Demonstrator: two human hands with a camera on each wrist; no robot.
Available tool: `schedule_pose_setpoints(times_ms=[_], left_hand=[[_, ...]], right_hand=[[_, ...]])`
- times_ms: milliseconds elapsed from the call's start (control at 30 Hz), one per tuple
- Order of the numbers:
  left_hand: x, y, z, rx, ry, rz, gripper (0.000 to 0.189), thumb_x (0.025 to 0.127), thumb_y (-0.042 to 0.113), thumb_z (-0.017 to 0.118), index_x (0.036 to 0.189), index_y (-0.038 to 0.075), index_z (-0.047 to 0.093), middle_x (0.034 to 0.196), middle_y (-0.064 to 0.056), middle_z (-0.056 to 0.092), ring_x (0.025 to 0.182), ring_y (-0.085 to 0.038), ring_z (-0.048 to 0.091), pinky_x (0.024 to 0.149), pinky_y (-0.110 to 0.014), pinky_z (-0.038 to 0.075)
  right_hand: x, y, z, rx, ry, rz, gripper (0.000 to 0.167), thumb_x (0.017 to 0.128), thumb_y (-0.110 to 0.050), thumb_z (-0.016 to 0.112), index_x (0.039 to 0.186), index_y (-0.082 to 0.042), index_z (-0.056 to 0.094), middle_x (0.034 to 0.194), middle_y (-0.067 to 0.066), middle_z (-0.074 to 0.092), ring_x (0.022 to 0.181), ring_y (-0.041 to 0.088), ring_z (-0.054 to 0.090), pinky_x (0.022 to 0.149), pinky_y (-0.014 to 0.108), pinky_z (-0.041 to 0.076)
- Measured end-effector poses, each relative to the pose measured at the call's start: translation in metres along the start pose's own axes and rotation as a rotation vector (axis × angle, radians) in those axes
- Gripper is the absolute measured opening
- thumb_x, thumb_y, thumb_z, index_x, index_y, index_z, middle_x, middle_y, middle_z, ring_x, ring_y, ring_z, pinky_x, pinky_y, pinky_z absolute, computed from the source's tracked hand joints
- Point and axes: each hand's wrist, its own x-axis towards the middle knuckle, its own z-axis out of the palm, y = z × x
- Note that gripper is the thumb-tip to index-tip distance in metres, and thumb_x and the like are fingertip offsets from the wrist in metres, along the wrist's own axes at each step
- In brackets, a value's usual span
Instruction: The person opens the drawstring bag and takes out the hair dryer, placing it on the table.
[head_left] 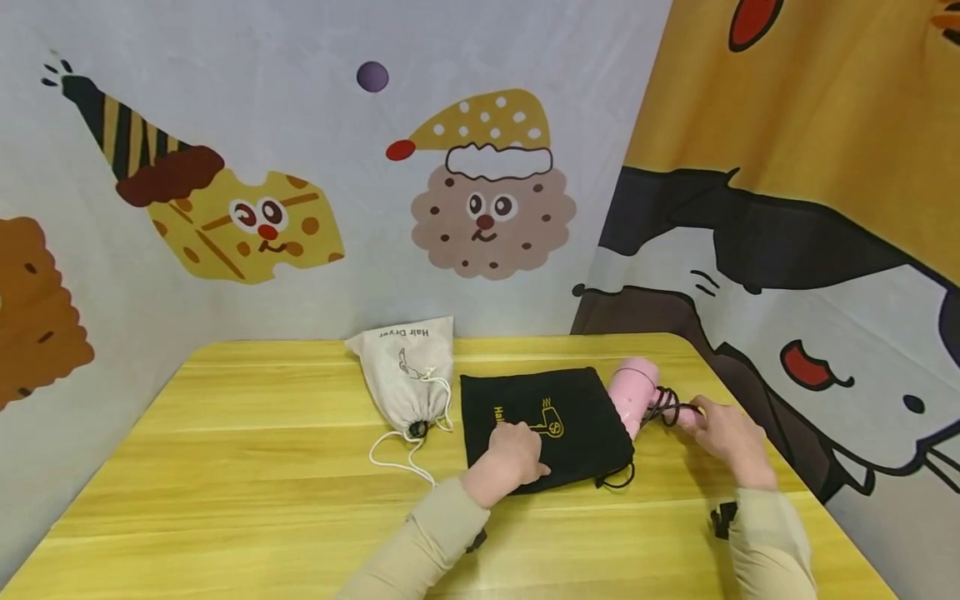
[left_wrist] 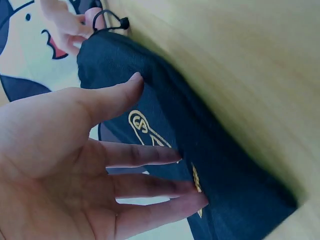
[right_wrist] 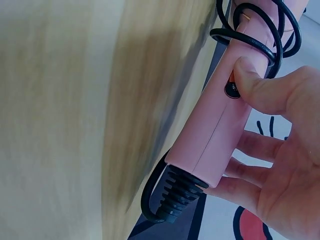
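Touching the black pouch (head_left: 585, 450) are straight left fingers (left_wrist: 150, 187); right fingers (right_wrist: 257, 145) grip the dryer (right_wrist: 212, 132) at the pouch's mouth.

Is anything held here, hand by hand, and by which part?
The right hand holds the dryer by its handle. The left hand is at the bag, with no grip visible.

Matt cloth blk bag (head_left: 579, 433), smooth plstc dryer (head_left: 633, 392)

Table (head_left: 225, 467) lay open at left, pale pouch (head_left: 393, 392) barred mid-back, black bag (head_left: 581, 421) and hair dryer (head_left: 630, 396) blocked right of centre
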Motion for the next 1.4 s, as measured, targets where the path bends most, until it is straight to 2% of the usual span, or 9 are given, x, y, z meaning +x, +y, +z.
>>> schedule_pose_setpoints(times_ms=[100,200,467,667,867,1000,1133,1267,1400], left_hand=[[0.001,0.003,0.004,0.071,-0.001,-0.004,0.041,0.079,0.060,0.064,0.090,0.021,0.074,0.094,0.004,0.070,0.086,-0.016,0.066,0.077,-0.026,0.051],[0.005,0.002,0.008,0.093,0.017,-0.005,0.043,0.078,0.060,0.066,0.095,0.022,0.075,0.107,0.004,0.070,0.096,-0.019,0.065,0.083,-0.028,0.051],[0.014,-0.010,0.011,-0.016,-0.028,-0.019,0.055,0.082,0.053,0.065,0.123,0.015,0.064,0.134,-0.011,0.057,0.125,-0.027,0.053,0.086,-0.034,0.055],[0.018,-0.018,0.013,-0.070,-0.049,-0.037,0.060,0.083,0.050,0.065,0.131,0.016,0.057,0.141,-0.013,0.049,0.125,-0.026,0.051,0.086,-0.036,0.054],[0.021,-0.025,0.014,-0.089,-0.019,-0.028,0.052,0.079,0.046,0.070,0.120,0.015,0.063,0.136,-0.011,0.050,0.116,-0.025,0.054,0.080,-0.034,0.056],[0.024,-0.031,0.017,-0.079,0.010,0.007,0.041,0.076,0.042,0.074,0.108,0.016,0.069,0.130,-0.010,0.052,0.112,-0.027,0.053,0.074,-0.032,0.056],[0.027,-0.038,0.018,-0.064,0.020,0.056,0.040,0.077,0.036,0.074,0.114,0.022,0.068,0.128,-0.007,0.056,0.112,-0.026,0.051,0.075,-0.031,0.055],[0.030,-0.045,0.019,-0.072,0.023,0.108,0.046,0.080,0.027,0.074,0.124,0.028,0.064,0.137,-0.003,0.054,0.116,-0.025,0.050,0.079,-0.030,0.055],[0.033,-0.050,0.019,-0.104,0.054,0.150,0.044,0.084,0.012,0.070,0.124,0.031,0.064,0.139,-0.001,0.054,0.116,-0.026,0.052,0.076,-0.029,0.056]], right_hand=[[-0.002,0.002,-0.004,0.008,-0.014,0.035,0.043,0.085,-0.019,0.063,0.122,-0.002,0.052,0.110,0.034,0.059,0.082,0.047,0.059,0.058,0.055,0.043],[-0.004,0.004,-0.007,0.016,-0.025,0.059,0.043,0.085,-0.018,0.060,0.123,-0.002,0.052,0.105,0.035,0.059,0.073,0.042,0.057,0.055,0.050,0.042],[-0.005,0.012,-0.012,0.027,-0.030,0.127,0.048,0.085,-0.020,0.056,0.127,0.001,0.048,0.107,0.039,0.055,0.075,0.048,0.057,0.054,0.051,0.043],[-0.005,0.016,-0.011,0.037,-0.021,0.173,0.049,0.086,-0.023,0.055,0.127,0.003,0.047,0.111,0.041,0.052,0.078,0.052,0.056,0.056,0.055,0.043],[-0.007,0.020,-0.005,0.070,0.037,0.222,0.052,0.091,-0.033,0.052,0.125,0.006,0.047,0.111,0.042,0.052,0.076,0.053,0.055,0.056,0.054,0.040],[-0.007,0.021,-0.002,0.087,0.065,0.262,0.051,0.091,-0.032,0.051,0.121,0.008,0.048,0.105,0.039,0.055,0.073,0.049,0.054,0.056,0.053,0.040],[-0.004,0.019,0.000,0.098,0.079,0.289,0.049,0.090,-0.030,0.050,0.119,0.010,0.049,0.101,0.037,0.056,0.072,0.046,0.054,0.056,0.052,0.039],[0.000,0.015,0.003,0.100,0.098,0.300,0.049,0.090,-0.034,0.050,0.115,0.009,0.051,0.096,0.036,0.057,0.072,0.048,0.054,0.055,0.053,0.040],[0.006,0.009,0.005,0.096,0.099,0.315,0.048,0.090,-0.035,0.049,0.111,0.008,0.052,0.095,0.037,0.056,0.075,0.052,0.055,0.056,0.056,0.041]])
